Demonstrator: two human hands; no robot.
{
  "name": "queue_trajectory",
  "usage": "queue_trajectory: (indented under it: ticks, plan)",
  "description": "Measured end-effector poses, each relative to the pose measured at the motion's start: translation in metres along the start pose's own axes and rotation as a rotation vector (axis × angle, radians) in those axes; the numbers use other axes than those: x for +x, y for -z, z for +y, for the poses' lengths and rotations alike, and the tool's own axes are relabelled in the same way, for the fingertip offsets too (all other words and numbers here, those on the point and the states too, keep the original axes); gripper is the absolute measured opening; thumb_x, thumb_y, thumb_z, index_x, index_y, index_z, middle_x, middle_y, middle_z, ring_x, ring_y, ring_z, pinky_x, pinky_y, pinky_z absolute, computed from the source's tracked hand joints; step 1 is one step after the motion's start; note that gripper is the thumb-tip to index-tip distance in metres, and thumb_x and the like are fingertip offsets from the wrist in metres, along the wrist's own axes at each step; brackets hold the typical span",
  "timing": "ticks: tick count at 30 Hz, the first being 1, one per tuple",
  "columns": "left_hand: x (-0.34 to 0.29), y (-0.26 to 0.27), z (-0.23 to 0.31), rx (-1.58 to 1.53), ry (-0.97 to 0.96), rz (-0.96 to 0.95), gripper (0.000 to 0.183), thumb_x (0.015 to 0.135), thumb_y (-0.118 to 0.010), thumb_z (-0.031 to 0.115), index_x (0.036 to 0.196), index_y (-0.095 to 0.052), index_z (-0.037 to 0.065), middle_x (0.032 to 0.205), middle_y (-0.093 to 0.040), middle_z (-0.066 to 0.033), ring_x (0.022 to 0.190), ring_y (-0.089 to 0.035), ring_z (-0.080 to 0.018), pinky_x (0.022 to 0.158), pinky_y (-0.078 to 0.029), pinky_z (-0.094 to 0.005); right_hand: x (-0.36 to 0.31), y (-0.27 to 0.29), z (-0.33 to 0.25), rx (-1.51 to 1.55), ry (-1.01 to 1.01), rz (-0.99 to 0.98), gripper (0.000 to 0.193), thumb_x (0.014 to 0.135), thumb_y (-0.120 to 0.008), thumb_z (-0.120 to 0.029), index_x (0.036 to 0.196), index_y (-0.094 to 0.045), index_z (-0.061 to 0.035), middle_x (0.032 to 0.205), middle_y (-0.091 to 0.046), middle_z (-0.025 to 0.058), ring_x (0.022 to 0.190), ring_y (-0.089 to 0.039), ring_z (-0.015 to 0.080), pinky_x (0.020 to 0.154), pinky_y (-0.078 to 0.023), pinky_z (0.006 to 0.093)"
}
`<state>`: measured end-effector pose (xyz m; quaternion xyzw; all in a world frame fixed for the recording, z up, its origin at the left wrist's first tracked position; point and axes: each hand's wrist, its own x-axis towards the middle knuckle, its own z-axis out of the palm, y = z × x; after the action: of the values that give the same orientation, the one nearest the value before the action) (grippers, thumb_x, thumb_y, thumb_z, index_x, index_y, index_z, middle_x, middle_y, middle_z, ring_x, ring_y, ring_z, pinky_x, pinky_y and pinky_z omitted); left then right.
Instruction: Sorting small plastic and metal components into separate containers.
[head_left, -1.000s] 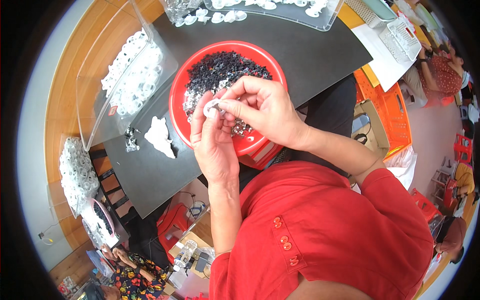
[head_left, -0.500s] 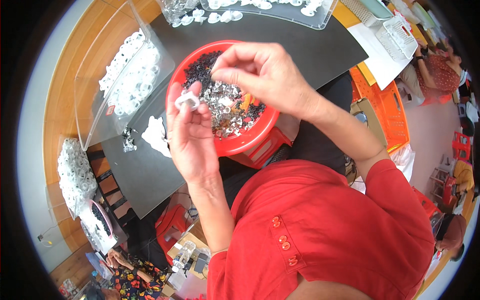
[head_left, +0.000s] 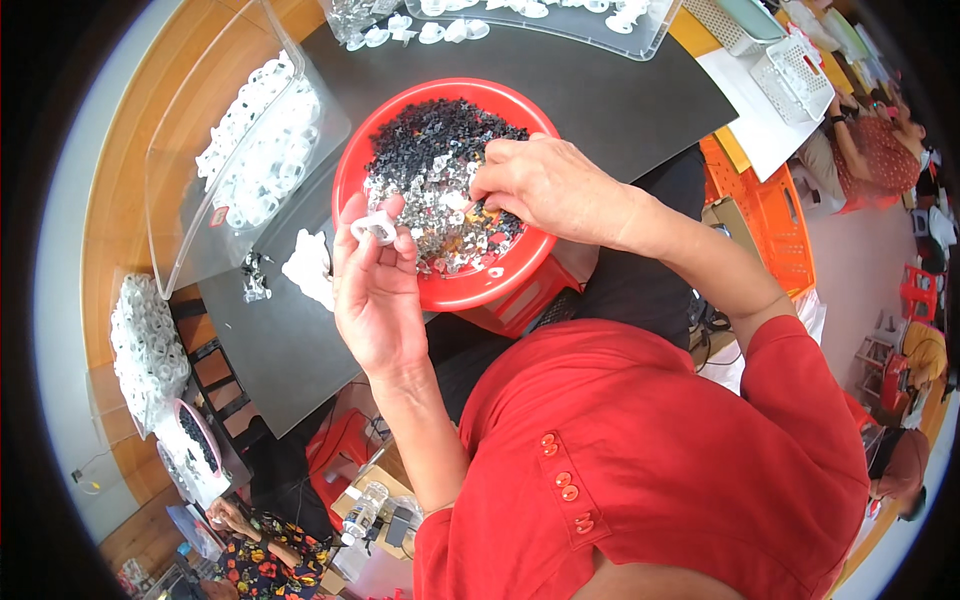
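My left hand [head_left: 378, 300] holds a small white plastic ring-shaped piece [head_left: 377, 229] upright between thumb and fingers, over the left rim of a red basin [head_left: 470, 293]. Inside the basin lie many small black pieces [head_left: 440, 130] at the far side. Clear and silvery bits [head_left: 415, 200] cover the middle, with some orange and red ones among them. My right hand [head_left: 560, 190] reaches in over the basin's right side, its fingers pinched together at the loose bits. Whatever sits between those fingertips is hidden.
A clear bin [head_left: 255, 170] of white ring pieces stands at the left of the dark table [head_left: 625, 95]. White cloth or tissue [head_left: 308, 268] lies beside my left hand. Another clear tray [head_left: 560, 28] sits at the back. An orange crate [head_left: 775, 230] is on the right. Other people sit nearby.
My right hand has come down and to the right, from above the basin near the left hand to the bits inside it. The left hand still holds the white piece, slightly lower.
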<state>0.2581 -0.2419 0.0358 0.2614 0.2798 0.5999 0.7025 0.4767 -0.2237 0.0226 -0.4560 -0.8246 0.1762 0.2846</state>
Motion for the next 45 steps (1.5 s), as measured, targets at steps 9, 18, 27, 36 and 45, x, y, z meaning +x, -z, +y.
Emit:
queue_trajectory:
  ticks: [9, 18, 27, 36, 45]
  plan:
    - [-0.007, -0.019, -0.018, 0.646, -0.13, 0.095, 0.026, 0.09, -0.057, 0.003, 0.115, -0.06, -0.003, 0.105, -0.064, -0.0103, 0.086, -0.06, -0.0113, 0.079, -0.05, -0.0246, 0.003, -0.002, -0.002, -0.014, 0.037, 0.06, 0.015, 0.086, -0.059, -0.013, 0.09, -0.066, -0.0007, 0.085, -0.063, 0.0128, 0.081, -0.062, 0.0282, 0.073, -0.047, 0.0393]
    - [-0.007, -0.026, -0.032, 1.3, -0.543, -0.011, 0.012, 0.088, -0.064, 0.006, 0.099, -0.066, 0.002, 0.085, -0.061, 0.0009, 0.079, -0.055, -0.0046, 0.067, -0.044, -0.0203, 0.008, 0.021, -0.018, 0.58, -0.275, -0.152, 0.019, 0.088, -0.064, -0.018, 0.09, -0.065, 0.0008, 0.073, -0.061, 0.0043, 0.064, -0.053, 0.0081, 0.059, -0.044, 0.0259]
    - [-0.006, -0.022, -0.027, 0.263, 0.03, 0.093, 0.011, 0.091, -0.061, 0.01, 0.099, -0.06, 0.003, 0.088, -0.062, -0.0022, 0.076, -0.056, -0.0079, 0.073, -0.047, -0.0232, 0.004, 0.003, -0.026, 0.112, 0.294, 0.42, 0.013, 0.078, -0.07, -0.007, 0.088, -0.063, -0.0055, 0.077, -0.059, 0.004, 0.063, -0.056, 0.0185, 0.061, -0.044, 0.0298]
    - [-0.008, -0.034, -0.02, 0.134, 0.07, 0.062, 0.03, 0.095, -0.053, 0.012, 0.121, -0.055, -0.002, 0.111, -0.063, -0.0117, 0.097, -0.063, -0.0164, 0.086, -0.053, -0.0288, 0.004, 0.004, -0.028, 0.148, 0.263, 0.439, 0.012, 0.078, -0.067, -0.002, 0.089, -0.061, -0.0024, 0.082, -0.059, 0.0075, 0.068, -0.058, 0.0205, 0.06, -0.047, 0.0305]
    - [-0.01, -0.028, -0.017, 0.054, 0.15, -0.036, 0.038, 0.096, -0.053, 0.014, 0.131, -0.049, -0.001, 0.12, -0.06, -0.0125, 0.106, -0.061, -0.0198, 0.09, -0.051, -0.0326, 0.0, 0.006, -0.04, 0.178, 0.191, 0.424, 0.009, 0.081, -0.064, -0.008, 0.084, -0.058, -0.0027, 0.08, -0.056, 0.0074, 0.069, -0.057, 0.0229, 0.064, -0.045, 0.0335]
